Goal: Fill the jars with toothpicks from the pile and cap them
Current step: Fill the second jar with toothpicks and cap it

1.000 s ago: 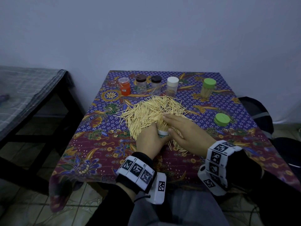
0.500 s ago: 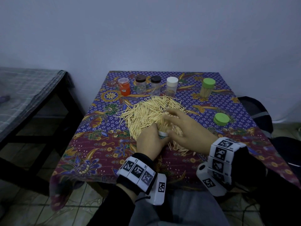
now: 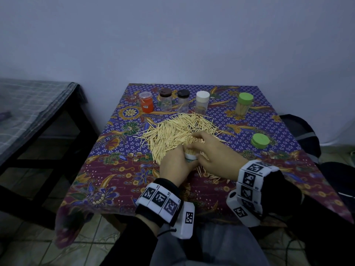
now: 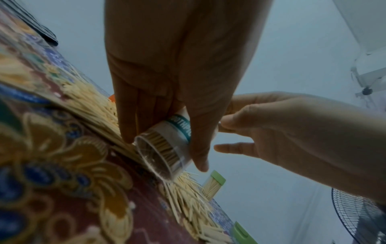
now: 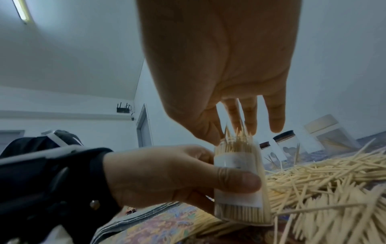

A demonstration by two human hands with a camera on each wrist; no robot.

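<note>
My left hand (image 3: 175,164) grips a clear jar (image 3: 190,157) with a white label, upright at the near edge of the toothpick pile (image 3: 178,129). The jar (image 5: 238,178) is packed with toothpicks whose tips stick out of its mouth. My right hand (image 3: 203,143) is just above that mouth. Its straight fingers (image 5: 273,118) and thumb stand round the tips. From the left wrist, the jar (image 4: 167,148) is seen from below between my left hand's (image 4: 177,99) thumb and fingers. A loose green lid (image 3: 260,140) lies to the right.
Along the back of the batik-covered table (image 3: 115,179) stand an orange jar (image 3: 147,102), two brown-capped jars (image 3: 165,99), a white-capped jar (image 3: 202,101) and a green-capped jar (image 3: 245,103) holding toothpicks. A dark side table (image 3: 28,104) is at the left and a dark bag (image 3: 299,135) at the right.
My right hand's fingers reached out over the pile, then drew back to the jar's mouth. My left hand has kept the jar in the same spot.
</note>
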